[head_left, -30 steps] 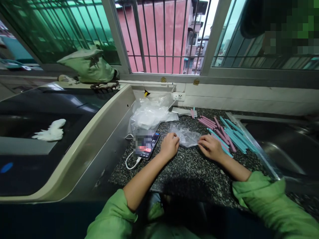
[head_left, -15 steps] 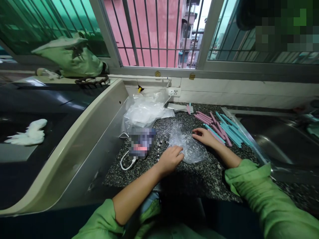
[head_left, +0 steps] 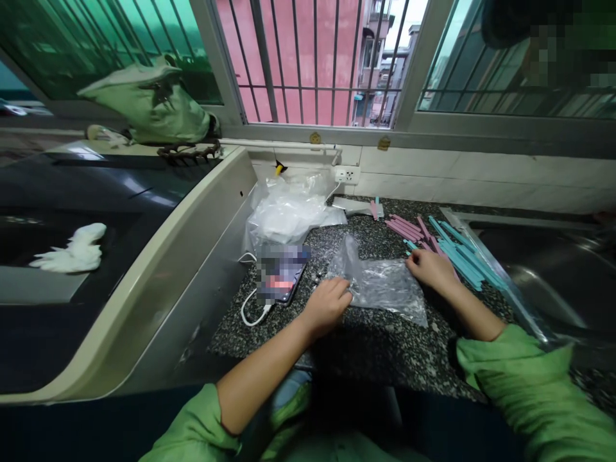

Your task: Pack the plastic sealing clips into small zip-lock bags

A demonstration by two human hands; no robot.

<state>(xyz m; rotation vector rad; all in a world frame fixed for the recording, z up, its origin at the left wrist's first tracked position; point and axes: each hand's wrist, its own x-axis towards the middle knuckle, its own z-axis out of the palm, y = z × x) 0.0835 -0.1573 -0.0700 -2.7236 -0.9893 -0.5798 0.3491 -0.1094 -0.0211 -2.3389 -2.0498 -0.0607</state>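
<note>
1. My left hand (head_left: 328,303) is half curled against the left part of the bag (head_left: 387,282); whether it grips I can't tell.
2. My right hand (head_left: 430,268) has its fingertips drawn together, seemingly pinching the bag's far right corner.
3. The bag lies on the counter (head_left: 380,350) between my hands, probably kept spread that way.
4. Sticks (head_left: 462,262) and phone (head_left: 296,279) flank it, presumably leaving working room.

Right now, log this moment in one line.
left hand: at clear bag | right hand: at bag's right edge | phone: left of bag | pink and teal strips: right of bag
</note>
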